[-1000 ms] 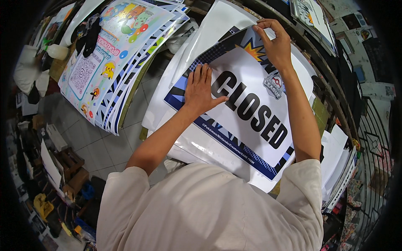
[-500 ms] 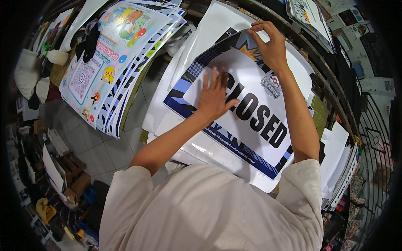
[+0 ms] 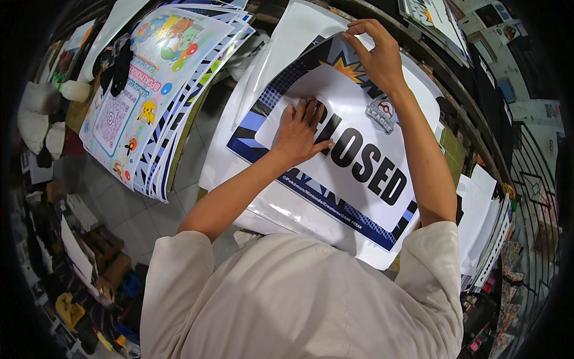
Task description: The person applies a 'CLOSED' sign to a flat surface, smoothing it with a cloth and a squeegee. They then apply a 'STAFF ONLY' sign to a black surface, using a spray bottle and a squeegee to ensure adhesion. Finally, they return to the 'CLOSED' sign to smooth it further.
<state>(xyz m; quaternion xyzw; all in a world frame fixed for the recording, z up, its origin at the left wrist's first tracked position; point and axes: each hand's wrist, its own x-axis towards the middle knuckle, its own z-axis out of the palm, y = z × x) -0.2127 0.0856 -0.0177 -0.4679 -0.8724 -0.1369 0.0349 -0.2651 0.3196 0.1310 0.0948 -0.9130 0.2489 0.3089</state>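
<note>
A printed poster sign [image 3: 372, 164] with bold black lettering, a white panel and a blue patterned border lies slanted in front of me. My left hand [image 3: 299, 134] rests on its white panel, fingers stretched and thumb apart, over the start of the lettering. At the sign's far edge, my right hand [image 3: 378, 57] pinches the sheet between thumb and fingers. That far edge curls up off the layer below. Underneath are larger glossy white sheets [image 3: 281, 207], reaching past the sign on several sides.
To the left stands a stack of colourful posters [image 3: 179, 45] with a black cloth-like item [image 3: 121, 67] on top. A whitish bottle [image 3: 76, 91] is beside it. Tiled floor [image 3: 134, 230] shows between. White papers [image 3: 475, 209] lie right; dark rails [image 3: 478, 140] run along the far right.
The view has shifted slightly. My left hand's fingers are a little more bent and drawn back on the sign. My right hand keeps its pinch on the far edge.
</note>
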